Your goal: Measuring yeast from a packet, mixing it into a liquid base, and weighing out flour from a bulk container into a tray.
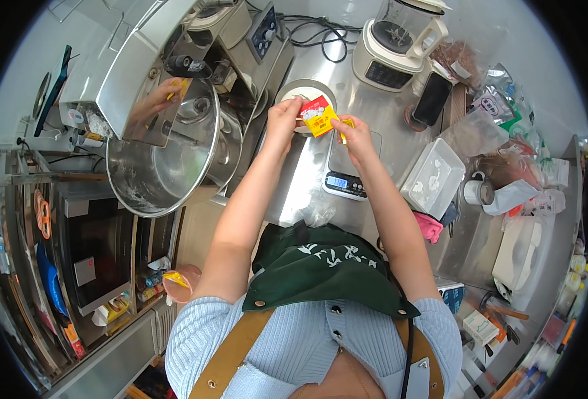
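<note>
A small red and yellow packet point(318, 118) is held up between both hands. The fingers of my left hand point(285, 121) pinch its left edge. My right hand point(356, 138) grips its lower right side, and a narrow yellow piece point(346, 128) sticks out by those fingers; whether it belongs to the packet I cannot tell. Behind the packet is a round metal bowl point(305, 84) with something white inside. A digital kitchen scale point(344, 185) with a lit display lies just below my right hand, its platform partly hidden by that hand.
A mixer's big steel bowl point(164, 179) stands left. At the back is a blender point(390, 60), with a dark phone point(433, 98) propped beside it. To the right are a white plastic tub point(434, 174), a metal cup point(478, 191) and plastic bags point(507, 146). Black cables point(320, 28) lie behind.
</note>
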The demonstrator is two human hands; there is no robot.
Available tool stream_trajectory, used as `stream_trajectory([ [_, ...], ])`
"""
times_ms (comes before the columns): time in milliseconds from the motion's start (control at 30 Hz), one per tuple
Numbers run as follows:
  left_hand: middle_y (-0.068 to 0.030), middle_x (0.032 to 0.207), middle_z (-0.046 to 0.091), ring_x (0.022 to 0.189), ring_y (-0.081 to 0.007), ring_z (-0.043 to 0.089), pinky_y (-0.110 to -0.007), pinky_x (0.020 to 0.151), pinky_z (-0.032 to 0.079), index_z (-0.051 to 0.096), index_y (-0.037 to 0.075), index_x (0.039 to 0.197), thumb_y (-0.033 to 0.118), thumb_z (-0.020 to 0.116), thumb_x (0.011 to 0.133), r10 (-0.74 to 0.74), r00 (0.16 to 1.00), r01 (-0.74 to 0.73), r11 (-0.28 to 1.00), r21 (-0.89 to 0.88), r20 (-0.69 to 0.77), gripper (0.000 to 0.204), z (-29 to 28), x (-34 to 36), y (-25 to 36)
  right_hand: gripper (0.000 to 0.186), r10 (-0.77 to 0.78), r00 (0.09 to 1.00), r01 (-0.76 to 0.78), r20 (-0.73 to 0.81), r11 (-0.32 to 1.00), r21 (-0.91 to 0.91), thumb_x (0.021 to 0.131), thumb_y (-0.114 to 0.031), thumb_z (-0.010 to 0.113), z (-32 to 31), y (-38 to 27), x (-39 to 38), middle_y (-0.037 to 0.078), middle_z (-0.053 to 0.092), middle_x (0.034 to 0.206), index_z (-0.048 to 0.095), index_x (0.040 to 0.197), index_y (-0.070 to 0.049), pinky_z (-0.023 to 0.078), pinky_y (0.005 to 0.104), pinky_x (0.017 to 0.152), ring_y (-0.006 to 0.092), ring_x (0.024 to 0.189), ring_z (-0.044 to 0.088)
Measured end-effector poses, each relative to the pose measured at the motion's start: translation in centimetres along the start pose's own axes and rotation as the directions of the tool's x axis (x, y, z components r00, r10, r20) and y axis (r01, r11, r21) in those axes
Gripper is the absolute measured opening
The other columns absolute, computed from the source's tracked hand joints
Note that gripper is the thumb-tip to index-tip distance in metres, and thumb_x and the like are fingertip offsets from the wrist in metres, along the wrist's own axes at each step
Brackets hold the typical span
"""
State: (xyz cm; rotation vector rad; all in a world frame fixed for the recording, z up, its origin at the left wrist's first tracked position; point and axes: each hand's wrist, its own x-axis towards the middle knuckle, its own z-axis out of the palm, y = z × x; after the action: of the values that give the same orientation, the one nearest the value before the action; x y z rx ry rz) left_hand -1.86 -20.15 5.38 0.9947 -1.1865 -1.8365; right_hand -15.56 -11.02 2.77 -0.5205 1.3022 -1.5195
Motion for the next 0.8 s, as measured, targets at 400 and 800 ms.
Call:
stream_trajectory([
  [400, -0.0076, 0.069, 0.061, 0.06, -0.0099, 0.056, -0.02, 0.055, 0.043, 0.062, -0.005, 0.079, 0.008, 0.061, 0.074, 0.099, 0.995, -0.096, 0.982, 0.162, -0.01, 0.014, 0.5, 0.3, 0.0, 0.011, -0.119, 0.993, 0.12, 0.02, 0.964, -0.238, 0.071, -0.009, 0.065, 0.6, -1.0, -0.7, -0.001, 0.054, 0.064, 0.058, 0.077, -0.003, 0.034, 0.0193, 0.048, 0.0049, 0.054, 0.045],
  [800, -0.0088, 0.071, 0.061, 0.06, -0.0112, 0.056, -0.022, 0.055, 0.045, 0.06, -0.006, 0.078, 0.007, 0.058, 0.076, 0.002, 0.977, -0.022, 0.995, -0.092, -0.215, 0.014, 0.5, -0.5, 0.4, 0.009, -0.33, 0.923, 0.233, -0.199, 0.889, -0.393, 0.072, -0.01, 0.064, 1.5, -0.9, -1.6, 0.002, 0.056, 0.06, 0.06, 0.074, -0.002, 0.035, 0.0197, 0.042, 0.0051, 0.047, 0.045],
])
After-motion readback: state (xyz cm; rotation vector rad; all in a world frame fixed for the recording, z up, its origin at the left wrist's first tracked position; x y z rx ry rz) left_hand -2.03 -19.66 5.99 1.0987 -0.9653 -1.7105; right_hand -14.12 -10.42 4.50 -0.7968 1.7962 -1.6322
